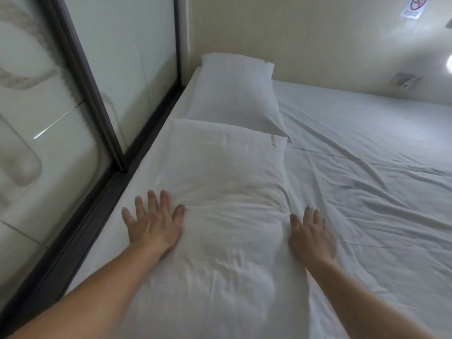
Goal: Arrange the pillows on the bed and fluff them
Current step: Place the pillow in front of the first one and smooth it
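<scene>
Two white pillows lie end to end along the left side of the bed (367, 172). The near pillow (227, 187) is creased across its lower half and has a small gold label at its far right corner. The far pillow (237, 91) rests in the corner against the wall. My left hand (154, 221) lies flat with fingers spread on the near pillow's left edge. My right hand (310, 233) presses flat at the pillow's right edge, where it meets the sheet. Neither hand grips anything.
A dark-framed glass partition (97, 99) runs close along the bed's left side. A cream wall (318, 37) bounds the far end, with a no-smoking sign (414, 7) and a small wall fixture (403, 79). The white sheet stretches wrinkled to the right.
</scene>
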A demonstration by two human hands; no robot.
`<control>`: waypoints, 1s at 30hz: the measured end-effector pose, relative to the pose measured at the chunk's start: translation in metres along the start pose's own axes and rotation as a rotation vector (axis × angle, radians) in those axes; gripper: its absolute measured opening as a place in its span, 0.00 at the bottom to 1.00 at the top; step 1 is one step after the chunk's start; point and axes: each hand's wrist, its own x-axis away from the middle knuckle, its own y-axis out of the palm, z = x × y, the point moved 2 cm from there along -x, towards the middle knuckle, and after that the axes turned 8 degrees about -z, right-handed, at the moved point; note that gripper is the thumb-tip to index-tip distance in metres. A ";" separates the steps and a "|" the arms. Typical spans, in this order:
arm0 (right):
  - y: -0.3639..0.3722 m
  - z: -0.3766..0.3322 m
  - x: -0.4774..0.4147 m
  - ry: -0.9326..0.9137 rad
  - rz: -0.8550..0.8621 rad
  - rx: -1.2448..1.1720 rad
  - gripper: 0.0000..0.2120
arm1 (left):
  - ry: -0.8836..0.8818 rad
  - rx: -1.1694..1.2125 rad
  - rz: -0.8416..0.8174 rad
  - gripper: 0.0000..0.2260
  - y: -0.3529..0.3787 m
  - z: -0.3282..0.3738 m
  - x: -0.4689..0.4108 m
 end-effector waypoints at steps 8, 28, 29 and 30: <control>0.000 -0.059 -0.009 -0.199 -0.115 -0.008 0.32 | 0.383 -0.046 0.015 0.32 -0.018 0.090 0.000; -0.003 -0.089 0.028 -0.592 0.124 -0.077 0.32 | 0.300 0.151 0.047 0.34 -0.020 0.065 0.026; 0.001 -0.093 0.034 -0.677 0.089 -0.046 0.33 | 0.317 0.130 -0.001 0.33 -0.015 0.064 0.028; 0.006 -0.092 0.042 -0.734 0.045 0.007 0.33 | 0.289 0.114 -0.055 0.32 -0.007 0.058 0.031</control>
